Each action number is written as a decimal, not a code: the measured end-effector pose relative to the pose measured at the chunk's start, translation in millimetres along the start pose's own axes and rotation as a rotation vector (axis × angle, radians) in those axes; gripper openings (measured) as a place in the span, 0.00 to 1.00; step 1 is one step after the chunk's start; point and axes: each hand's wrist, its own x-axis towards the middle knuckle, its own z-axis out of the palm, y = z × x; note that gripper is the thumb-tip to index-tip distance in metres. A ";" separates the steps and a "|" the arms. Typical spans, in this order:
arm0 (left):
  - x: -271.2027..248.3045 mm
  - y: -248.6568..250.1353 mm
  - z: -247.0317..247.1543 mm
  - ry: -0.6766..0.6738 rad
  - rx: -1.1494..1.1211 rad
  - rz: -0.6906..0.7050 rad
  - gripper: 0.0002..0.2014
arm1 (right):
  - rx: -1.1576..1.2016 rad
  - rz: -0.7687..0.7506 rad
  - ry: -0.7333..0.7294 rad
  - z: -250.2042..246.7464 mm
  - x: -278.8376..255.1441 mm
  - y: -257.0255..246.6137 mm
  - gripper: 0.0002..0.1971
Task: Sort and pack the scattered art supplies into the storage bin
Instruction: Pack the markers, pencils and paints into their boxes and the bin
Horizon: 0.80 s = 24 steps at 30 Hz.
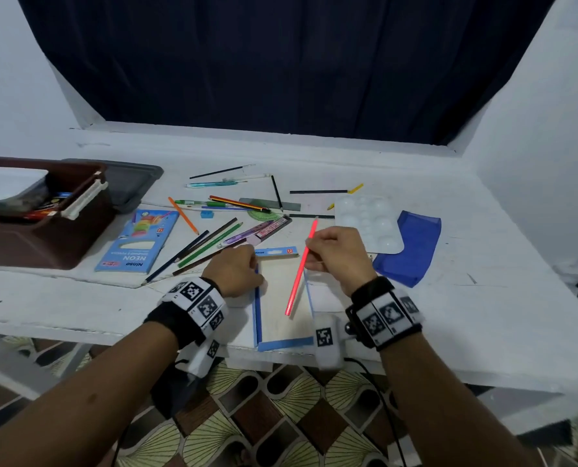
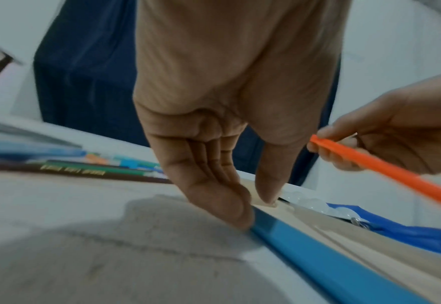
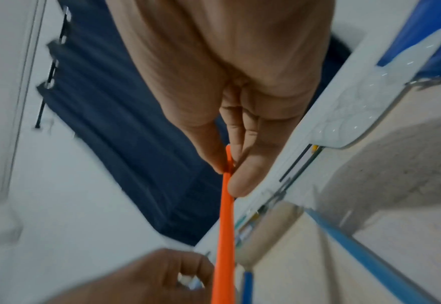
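Note:
An open blue pencil box with a bare cardboard inside lies at the table's near edge. My left hand pinches its left blue wall, fingers outside and thumb inside. My right hand pinches a neon orange pencil near its upper end and holds it slanted over the box, lower end toward me. The wrist views show that pinch and the pencil above the box. The brown storage bin stands at the far left with some items in it.
Several loose pencils and pens lie scattered behind the box, beside a blue Neon pencil pack. A white paint palette and a blue pouch lie to the right. A grey lid sits behind the bin.

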 end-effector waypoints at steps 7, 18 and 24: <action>4.2 -20.9 3.2 -0.252 -0.589 -0.189 0.11 | -0.537 0.107 -0.283 33.4 6.5 15.1 0.10; 4.1 -23.2 5.0 -0.261 -0.719 -0.277 0.10 | -0.673 0.187 -0.476 45.5 10.5 5.0 0.04; 7.6 -20.3 5.6 -0.244 -0.703 -0.318 0.10 | -0.683 0.187 -0.539 55.0 17.2 1.7 0.04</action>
